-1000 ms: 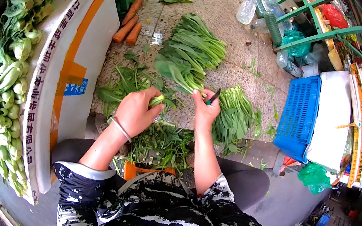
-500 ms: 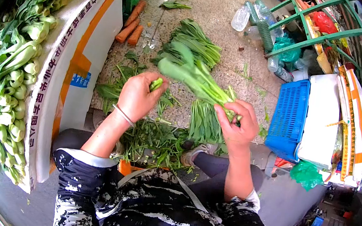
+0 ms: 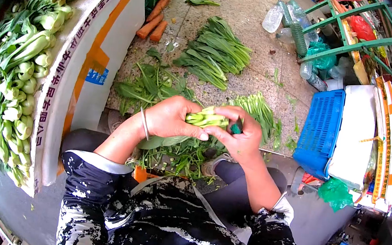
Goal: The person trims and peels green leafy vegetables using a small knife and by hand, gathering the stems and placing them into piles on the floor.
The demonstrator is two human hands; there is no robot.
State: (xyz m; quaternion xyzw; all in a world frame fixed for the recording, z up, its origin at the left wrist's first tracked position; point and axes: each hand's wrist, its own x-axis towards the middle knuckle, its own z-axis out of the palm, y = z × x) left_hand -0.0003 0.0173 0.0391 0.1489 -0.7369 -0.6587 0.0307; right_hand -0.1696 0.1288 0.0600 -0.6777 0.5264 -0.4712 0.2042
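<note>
A bunch of leafy green vegetables [image 3: 202, 118] is between my two hands, its pale cut stems to the right and leaves drooping below my left hand. My left hand [image 3: 169, 118] is wrapped round the stems. With thumb and fingers, my right hand [image 3: 242, 137] grips the stem ends; a small dark green object shows in its curl, its kind unclear. Beyond my hands lie stacked leafy greens [image 3: 217, 51]. Another bunch [image 3: 256, 109] lies just past my right hand, stem ends towards me. Loose leaves [image 3: 148, 86] are scattered beyond my left hand.
A white foam box [image 3: 112, 27] piled with pale-stemmed greens [image 3: 25, 82] stands at left. Carrots [image 3: 153, 25] lie beside it. At right are a blue crate [image 3: 320, 131], plastic bottles [image 3: 273, 18] and a green metal rack [image 3: 352, 46]. Leaf trimmings [image 3: 176, 159] are heaped between my feet.
My hands have come together. The bunch that my right hand held by its stems is now in my left hand too, its leaves swung down towards me. The view has shifted slightly.
</note>
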